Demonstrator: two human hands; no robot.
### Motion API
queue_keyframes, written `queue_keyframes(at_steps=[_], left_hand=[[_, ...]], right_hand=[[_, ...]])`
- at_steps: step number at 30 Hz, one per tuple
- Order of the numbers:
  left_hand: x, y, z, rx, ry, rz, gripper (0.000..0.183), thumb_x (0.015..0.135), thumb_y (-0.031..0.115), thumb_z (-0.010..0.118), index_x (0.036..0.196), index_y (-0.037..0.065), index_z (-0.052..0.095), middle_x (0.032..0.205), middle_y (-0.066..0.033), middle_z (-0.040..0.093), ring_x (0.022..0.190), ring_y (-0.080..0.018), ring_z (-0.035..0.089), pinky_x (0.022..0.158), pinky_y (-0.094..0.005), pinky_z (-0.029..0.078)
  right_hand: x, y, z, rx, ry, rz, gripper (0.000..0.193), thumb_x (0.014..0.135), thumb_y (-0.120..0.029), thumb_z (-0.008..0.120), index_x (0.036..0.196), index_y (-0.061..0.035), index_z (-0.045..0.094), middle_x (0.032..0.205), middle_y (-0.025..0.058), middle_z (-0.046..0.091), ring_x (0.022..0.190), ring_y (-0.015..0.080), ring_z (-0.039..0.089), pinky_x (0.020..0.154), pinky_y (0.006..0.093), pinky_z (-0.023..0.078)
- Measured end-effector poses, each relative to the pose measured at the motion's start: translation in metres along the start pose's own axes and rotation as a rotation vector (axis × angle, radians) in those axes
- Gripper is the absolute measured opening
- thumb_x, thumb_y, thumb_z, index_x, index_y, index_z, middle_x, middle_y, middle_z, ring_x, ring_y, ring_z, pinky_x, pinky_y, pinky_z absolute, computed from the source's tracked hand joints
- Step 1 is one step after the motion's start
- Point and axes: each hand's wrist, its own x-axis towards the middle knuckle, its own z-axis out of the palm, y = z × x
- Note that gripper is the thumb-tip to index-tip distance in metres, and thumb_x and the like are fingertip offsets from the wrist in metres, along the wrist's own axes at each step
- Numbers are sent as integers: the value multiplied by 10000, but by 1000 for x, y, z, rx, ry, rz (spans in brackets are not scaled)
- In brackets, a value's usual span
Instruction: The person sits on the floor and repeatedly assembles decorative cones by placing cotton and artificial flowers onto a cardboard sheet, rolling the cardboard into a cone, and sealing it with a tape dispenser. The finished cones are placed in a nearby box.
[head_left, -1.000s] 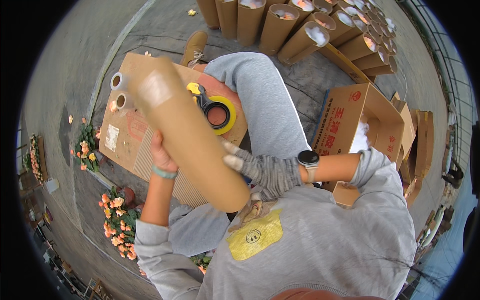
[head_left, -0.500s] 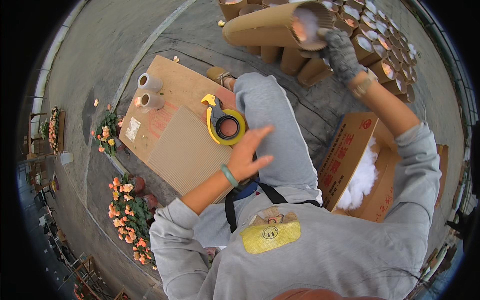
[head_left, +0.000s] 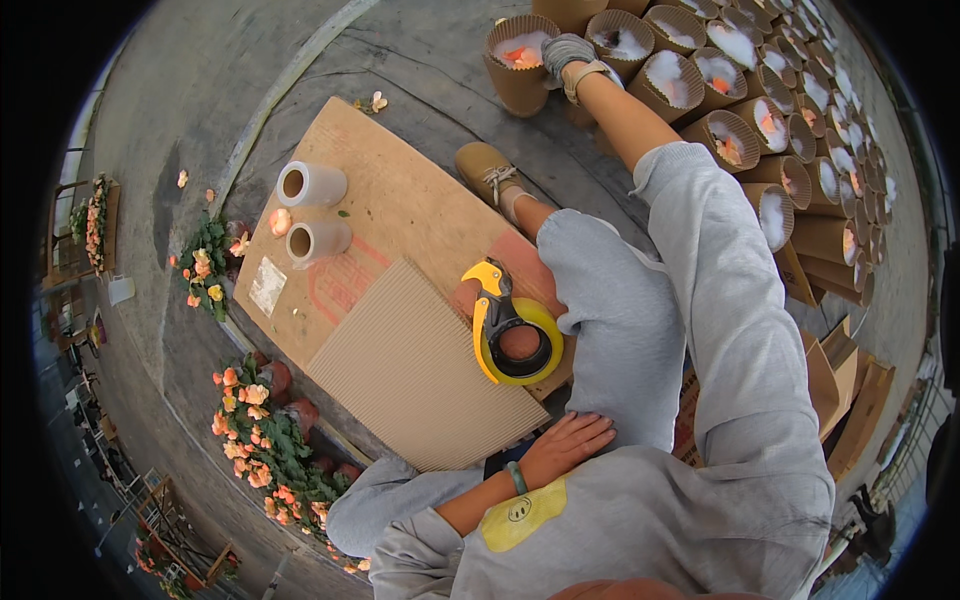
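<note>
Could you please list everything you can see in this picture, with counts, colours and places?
Flat cardboard sheet: one, brown, on the floor, centre.
Corrugated sheet: one, brown, on the flat sheet's near end.
Tape dispenser: one, yellow and black, beside the knee.
Film rolls: two, pale, at the sheet's left edge.
Cardboard tubes: many, brown, white or orange filling, upper right rows.
Flowers: bunches, orange, left of the sheet.
Shoe: one, tan, on the sheet.
Left hand: bare, resting near the thigh.
Right hand: grey-gloved, on a tube.

Grey concrete floor (head_left: 180,110) in daylight, strewn with orange flower bunches (head_left: 265,450).
</note>
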Motion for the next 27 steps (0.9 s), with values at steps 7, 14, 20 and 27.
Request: queue_keyframes(at_steps=[7, 14, 20, 27], left_hand=[[-4, -7, 7, -62, 3, 28, 508, 872, 169, 515, 1362, 127, 389, 1421, -68, 369, 1316, -260, 336, 1097, -458, 223], [-7, 16, 4, -127, 29, -67, 670, 761, 128, 575, 1385, 74, 338, 1469, -141, 270, 1354, -333, 241, 1110, -471, 179], [-15, 21, 11, -43, 53, -60, 621, 842, 254, 493, 1401, 41, 322, 1474, -178, 248, 1381, -333, 188, 1125, -430, 124], [10, 62, 29, 295, 295, 228, 563, 762, 144, 572, 1281, -12, 420, 1222, -181, 500, 1081, -330, 475, 932, -434, 345]], right_hand=[[4, 13, 4, 136, 57, -99, 517, 754, -356, 676, 1118, 0, 579, 988, 154, 643, 827, 250, 648, 767, 386, 516], [-98, 36, -11, 1219, 184, 222, 365, 883, -282, 558, 1098, 12, 557, 867, 60, 616, 650, 125, 607, 669, 260, 497], [-382, 201, 95, 1108, 955, 143, 352, 846, -197, 655, 1145, -74, 516, 888, 4, 567, 741, 84, 522, 677, 242, 461], [-687, 247, 239, 850, 518, 1044, 954, 677, -397, 792, 1377, 2, 281, 1333, 200, 372, 1232, 287, 395, 999, 356, 368]])
